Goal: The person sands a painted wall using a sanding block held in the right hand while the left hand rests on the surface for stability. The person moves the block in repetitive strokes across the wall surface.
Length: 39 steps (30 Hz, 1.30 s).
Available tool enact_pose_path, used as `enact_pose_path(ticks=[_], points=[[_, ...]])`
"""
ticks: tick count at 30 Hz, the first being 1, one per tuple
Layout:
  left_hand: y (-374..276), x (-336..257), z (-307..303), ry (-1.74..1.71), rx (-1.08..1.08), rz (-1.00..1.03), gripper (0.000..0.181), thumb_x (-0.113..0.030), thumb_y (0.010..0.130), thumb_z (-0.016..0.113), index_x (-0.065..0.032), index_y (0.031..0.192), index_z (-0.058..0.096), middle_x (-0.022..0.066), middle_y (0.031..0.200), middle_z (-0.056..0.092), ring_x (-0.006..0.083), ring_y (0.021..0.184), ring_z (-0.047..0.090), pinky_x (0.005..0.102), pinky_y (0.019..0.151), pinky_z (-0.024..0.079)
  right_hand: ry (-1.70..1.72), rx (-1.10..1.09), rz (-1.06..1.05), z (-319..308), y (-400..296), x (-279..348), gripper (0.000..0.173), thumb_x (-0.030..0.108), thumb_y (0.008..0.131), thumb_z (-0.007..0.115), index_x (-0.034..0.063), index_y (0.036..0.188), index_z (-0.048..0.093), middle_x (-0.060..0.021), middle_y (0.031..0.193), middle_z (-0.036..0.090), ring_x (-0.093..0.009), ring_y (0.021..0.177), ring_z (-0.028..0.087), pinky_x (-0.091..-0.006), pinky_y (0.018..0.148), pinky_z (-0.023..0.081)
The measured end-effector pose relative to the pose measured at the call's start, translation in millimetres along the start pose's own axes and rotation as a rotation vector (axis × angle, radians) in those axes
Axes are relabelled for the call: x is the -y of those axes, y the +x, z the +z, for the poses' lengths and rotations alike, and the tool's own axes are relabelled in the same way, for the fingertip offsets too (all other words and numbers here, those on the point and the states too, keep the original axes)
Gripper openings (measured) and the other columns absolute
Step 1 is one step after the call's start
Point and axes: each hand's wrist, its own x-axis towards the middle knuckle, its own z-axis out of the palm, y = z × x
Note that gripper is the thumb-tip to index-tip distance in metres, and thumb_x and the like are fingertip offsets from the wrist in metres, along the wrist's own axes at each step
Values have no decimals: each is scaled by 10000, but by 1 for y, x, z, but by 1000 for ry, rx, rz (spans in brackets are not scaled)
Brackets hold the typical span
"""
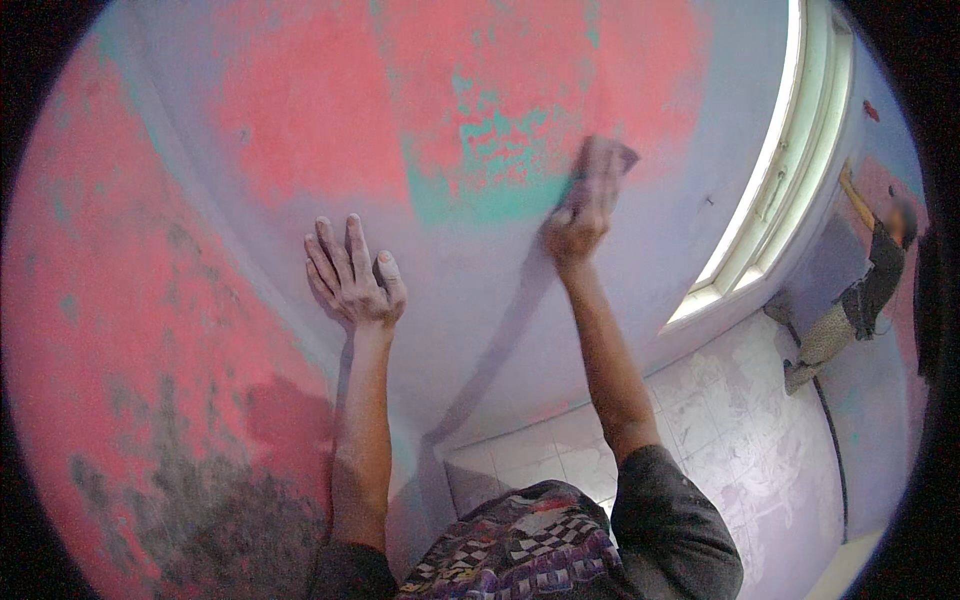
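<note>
My left hand [356,281], dusted pale with powder, lies with spread fingers against the painted wall [465,300] and holds nothing. To its right and a little higher, my right hand [581,217] grips a dark sheet of sandpaper [619,157], pressed on the wall; both are blurred. Around the sheet the wall shows pink paint, and a patch of green [487,199] lies left of it. Below these patches the surface is pale purple. Part of the sheet is hidden under my fingers.
A window frame [772,180] curves along the right. Beneath it lies a tiled floor [720,420] with whitish smears. At the far right another person [874,285] stands with an arm raised to a wall. On the left, a pink wall [172,315] with dark stains meets mine in a corner.
</note>
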Motion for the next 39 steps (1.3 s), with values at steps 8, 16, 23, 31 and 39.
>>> enact_pose_path(ticks=[8, 16, 23, 31, 39], points=[[7, 4, 0, 4, -40, 29, 540, -366, 983, 439, -122, 1457, 526, 197, 1551, 411, 444, 1423, 360, 540, 1145, 260, 238, 579, -307, 15, -48, 79, 670, 53, 803, 581, 234, 1447, 536, -150, 1524, 457, -325, 1425, 411, -492, 1165, 330], [8, 5, -1, 50, -34, 24, 540, -360, 978, 452, -115, 1454, 523, 198, 1554, 403, 452, 1419, 362, 543, 1134, 278, -13, -164, 375, 3, 0, 28, 559, 22, 878, 481, 11, 1435, 518, -262, 1512, 434, -405, 1478, 294, -491, 1219, 178], [4, 8, -1, 75, 24, 12, 550, -373, 979, 446, -121, 1463, 512, 193, 1574, 370, 449, 1428, 348, 553, 1136, 271, 329, 729, -307, 0, -48, 91, 698, 63, 799, 612, 210, 1472, 498, -130, 1529, 453, -356, 1435, 385, -533, 1188, 283], [11, 5, -1, 81, 31, 46, 577, -347, 981, 431, -97, 1500, 454, 212, 1599, 313, 458, 1464, 276, 558, 1180, 212, 65, -6, 274, -5, -1, 17, 552, 32, 863, 482, 86, 1405, 572, -202, 1535, 432, -416, 1477, 294, -547, 1195, 218], [10, 9, -1, 52, 56, 23, 567, -382, 986, 433, -135, 1495, 470, 211, 1587, 336, 451, 1442, 317, 564, 1148, 238, 264, 635, -190, 15, -38, 106, 647, 83, 864, 545, 236, 1489, 478, -139, 1568, 403, -413, 1467, 313, -558, 1198, 224]])
